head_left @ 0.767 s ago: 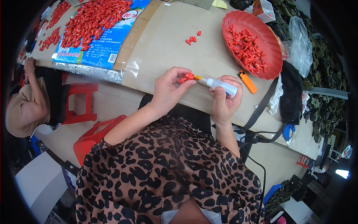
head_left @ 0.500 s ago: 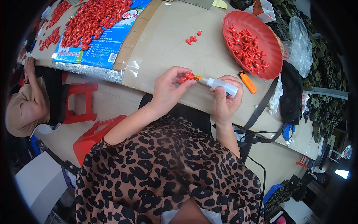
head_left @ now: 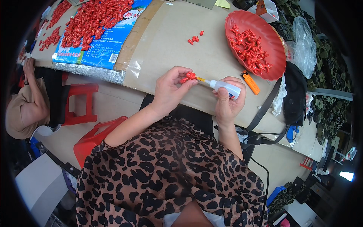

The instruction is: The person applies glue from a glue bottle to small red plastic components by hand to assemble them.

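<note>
Small red figure (head_left: 191,76) sat pinched between the thumb and fingers of your left hand (head_left: 170,90), above the near part of the table (head_left: 159,41). Your right hand (head_left: 230,108) was wrapped around a white squeeze bottle (head_left: 227,89), its yellow tip (head_left: 201,79) pointing left at the figure; your fingers partly covered the piece, so I could not tell for certain whether the tip touched it. Your wrists crossed the table's near edge, and the two hands stood close together, the bottle's front end spanning the gap. Just right of your right hand, an orange lighter (head_left: 251,83) lay near the scalloped rim of a red dish (head_left: 278,47) holding a cluster of red figures (head_left: 251,51); that rim bounded your room on the far right. On the far left, a blue sheet (head_left: 94,58) under a heap of red pieces (head_left: 96,24) marked the other limit. Between them, a broad stretch of tabletop gave you room, with a few loose red pieces (head_left: 195,39) on its far part. A black bag (head_left: 295,96) sat to the right, past the lighter.
</note>
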A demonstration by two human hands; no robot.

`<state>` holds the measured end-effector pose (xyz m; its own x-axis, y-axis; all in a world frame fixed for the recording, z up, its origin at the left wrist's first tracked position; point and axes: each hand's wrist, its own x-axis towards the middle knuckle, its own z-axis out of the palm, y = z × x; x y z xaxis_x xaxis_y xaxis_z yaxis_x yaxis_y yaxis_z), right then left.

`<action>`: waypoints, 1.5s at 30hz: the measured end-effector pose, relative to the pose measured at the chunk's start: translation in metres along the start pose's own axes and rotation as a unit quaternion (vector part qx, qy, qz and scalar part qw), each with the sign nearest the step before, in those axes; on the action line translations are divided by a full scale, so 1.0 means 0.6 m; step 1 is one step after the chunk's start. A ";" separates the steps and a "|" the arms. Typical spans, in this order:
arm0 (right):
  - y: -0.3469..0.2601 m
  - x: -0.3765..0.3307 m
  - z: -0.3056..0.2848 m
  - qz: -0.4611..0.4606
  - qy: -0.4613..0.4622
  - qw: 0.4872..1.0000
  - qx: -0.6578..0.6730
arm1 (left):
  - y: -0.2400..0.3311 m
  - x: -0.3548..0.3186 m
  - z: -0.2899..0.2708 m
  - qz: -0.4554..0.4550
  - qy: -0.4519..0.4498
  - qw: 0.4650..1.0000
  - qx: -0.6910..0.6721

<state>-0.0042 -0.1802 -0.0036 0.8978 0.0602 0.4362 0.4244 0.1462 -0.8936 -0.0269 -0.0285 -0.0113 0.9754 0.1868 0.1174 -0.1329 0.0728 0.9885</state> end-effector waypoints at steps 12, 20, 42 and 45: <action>-0.011 0.016 0.007 0.111 0.076 0.974 0.182 | 0.010 0.004 -0.007 -0.016 -0.029 0.995 -0.095; -0.022 0.039 0.020 0.289 0.093 0.849 0.432 | 0.036 0.019 -0.022 -0.140 -0.138 0.954 -0.225; -0.029 0.018 0.061 0.320 0.027 0.814 0.484 | 0.017 0.001 -0.012 -0.047 -0.117 0.970 -0.208; -0.032 0.021 0.055 0.311 0.056 0.815 0.486 | 0.017 0.009 -0.032 -0.090 -0.134 0.959 -0.234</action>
<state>-0.0049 -0.1496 0.0227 0.9317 0.3391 -0.1303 -0.3620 0.8375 -0.4092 -0.0264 -0.0080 -0.0023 0.9917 -0.1242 0.0322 0.0380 0.5242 0.8507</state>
